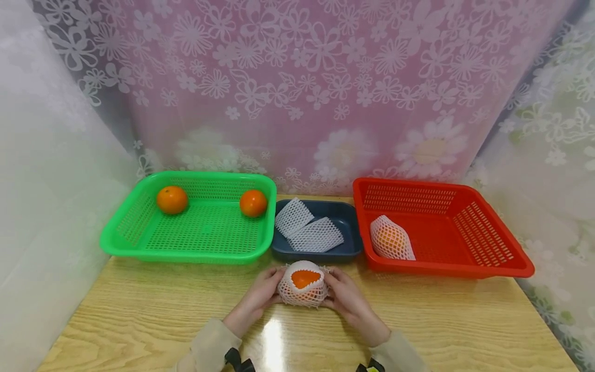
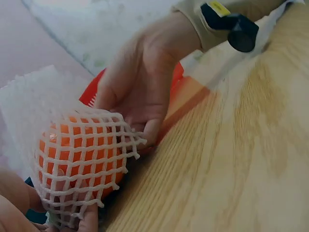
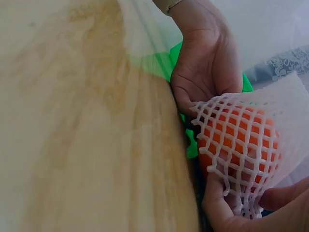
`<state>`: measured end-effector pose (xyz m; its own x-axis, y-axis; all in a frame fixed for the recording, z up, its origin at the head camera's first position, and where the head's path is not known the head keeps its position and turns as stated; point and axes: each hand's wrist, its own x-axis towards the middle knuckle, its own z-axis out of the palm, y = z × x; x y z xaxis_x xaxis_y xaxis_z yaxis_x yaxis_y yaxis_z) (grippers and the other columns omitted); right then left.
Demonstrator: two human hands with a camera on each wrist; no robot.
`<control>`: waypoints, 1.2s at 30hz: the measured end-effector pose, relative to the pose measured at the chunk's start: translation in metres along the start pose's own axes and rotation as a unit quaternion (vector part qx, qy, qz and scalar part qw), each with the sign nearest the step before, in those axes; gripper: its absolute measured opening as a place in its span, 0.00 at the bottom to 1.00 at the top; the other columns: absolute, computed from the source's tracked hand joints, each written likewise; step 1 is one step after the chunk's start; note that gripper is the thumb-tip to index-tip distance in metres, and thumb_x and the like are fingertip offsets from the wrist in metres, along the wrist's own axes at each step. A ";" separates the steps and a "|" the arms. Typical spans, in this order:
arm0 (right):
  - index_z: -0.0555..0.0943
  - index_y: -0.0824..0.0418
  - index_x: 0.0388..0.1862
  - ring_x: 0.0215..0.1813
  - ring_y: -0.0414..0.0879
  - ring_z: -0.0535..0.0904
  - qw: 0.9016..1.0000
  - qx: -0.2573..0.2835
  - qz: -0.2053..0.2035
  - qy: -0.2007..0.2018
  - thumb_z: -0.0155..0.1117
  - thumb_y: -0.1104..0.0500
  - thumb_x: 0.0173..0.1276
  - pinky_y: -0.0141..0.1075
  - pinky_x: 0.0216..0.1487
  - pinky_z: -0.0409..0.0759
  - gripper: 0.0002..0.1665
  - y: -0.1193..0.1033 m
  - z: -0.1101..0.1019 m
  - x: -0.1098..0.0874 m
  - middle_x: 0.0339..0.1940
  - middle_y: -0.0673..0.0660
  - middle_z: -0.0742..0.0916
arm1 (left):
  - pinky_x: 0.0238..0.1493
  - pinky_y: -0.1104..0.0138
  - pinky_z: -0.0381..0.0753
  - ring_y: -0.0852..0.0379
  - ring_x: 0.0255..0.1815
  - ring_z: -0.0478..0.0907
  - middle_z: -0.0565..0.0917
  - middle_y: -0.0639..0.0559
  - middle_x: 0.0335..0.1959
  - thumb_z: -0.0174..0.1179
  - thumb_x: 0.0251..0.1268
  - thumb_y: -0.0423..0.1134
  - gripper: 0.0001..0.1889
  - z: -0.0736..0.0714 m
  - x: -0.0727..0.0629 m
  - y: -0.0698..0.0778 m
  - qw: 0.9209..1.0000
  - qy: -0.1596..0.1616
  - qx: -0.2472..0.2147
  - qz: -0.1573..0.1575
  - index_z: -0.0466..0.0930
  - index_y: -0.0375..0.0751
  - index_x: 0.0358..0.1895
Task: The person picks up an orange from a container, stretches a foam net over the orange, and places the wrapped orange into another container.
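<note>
Left hand [image 1: 263, 289] and right hand [image 1: 348, 298] pinched white foam-net sleeve [image 1: 303, 298] around round orange fruit [image 1: 305, 279]; netted orange fruit [image 1: 391, 240] in red plastic basket [image 1: 434, 232] looked done, two bare orange fruits [image 1: 172, 200] remained.

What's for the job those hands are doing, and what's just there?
Probably for the job:
left hand, right hand
held fruit in white net
bare fruits, green basket
spare nets, blue tray
netted fruit, red basket

Probably just there:
flowery cloth
wooden table
</note>
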<state>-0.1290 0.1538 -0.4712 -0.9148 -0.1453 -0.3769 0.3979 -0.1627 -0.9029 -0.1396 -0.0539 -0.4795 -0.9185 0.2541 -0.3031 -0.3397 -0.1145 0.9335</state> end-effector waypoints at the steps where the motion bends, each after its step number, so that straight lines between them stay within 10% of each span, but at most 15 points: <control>1: 0.65 0.67 0.60 0.45 0.48 0.79 1.000 -0.004 -0.002 0.002 0.48 0.56 0.83 0.42 0.46 0.82 0.17 -0.001 0.002 0.000 0.50 0.59 0.80 | 0.36 0.68 0.84 0.61 0.35 0.79 0.81 0.44 0.44 0.43 0.83 0.41 0.23 0.000 0.000 0.000 1.000 -0.001 0.004 0.003 0.66 0.20 0.65; 20: 0.57 0.70 0.77 0.53 0.44 0.80 0.993 0.028 0.018 -0.117 0.46 0.38 0.82 0.38 0.56 0.83 0.42 -0.027 0.011 -0.008 0.57 0.56 0.80 | 0.39 0.67 0.79 0.61 0.37 0.77 0.81 0.56 0.43 0.49 0.80 0.40 0.23 0.010 -0.003 0.002 0.998 -0.023 -0.054 0.036 0.67 0.28 0.69; 28: 0.61 0.69 0.75 0.50 0.42 0.81 0.998 0.033 -0.019 -0.050 0.49 0.41 0.81 0.34 0.51 0.84 0.39 -0.032 0.016 -0.016 0.55 0.54 0.82 | 0.44 0.67 0.83 0.60 0.42 0.79 0.80 0.55 0.48 0.48 0.82 0.48 0.27 0.012 -0.001 0.003 0.990 -0.089 -0.103 0.020 0.64 0.35 0.74; 36: 0.65 0.69 0.73 0.46 0.40 0.82 0.998 0.026 -0.051 -0.004 0.53 0.45 0.81 0.31 0.44 0.84 0.35 -0.025 0.020 -0.019 0.52 0.53 0.84 | 0.44 0.70 0.81 0.61 0.43 0.79 0.80 0.54 0.47 0.41 0.85 0.46 0.23 0.014 -0.006 0.004 0.967 -0.143 -0.212 -0.011 0.62 0.39 0.73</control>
<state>-0.1201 0.1410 -0.4376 -0.9499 -0.1340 -0.2825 0.3070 -0.2283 -0.9239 -0.1324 -0.0422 -0.4711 -0.8364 0.5101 -0.2004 -0.4676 -0.4735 0.7464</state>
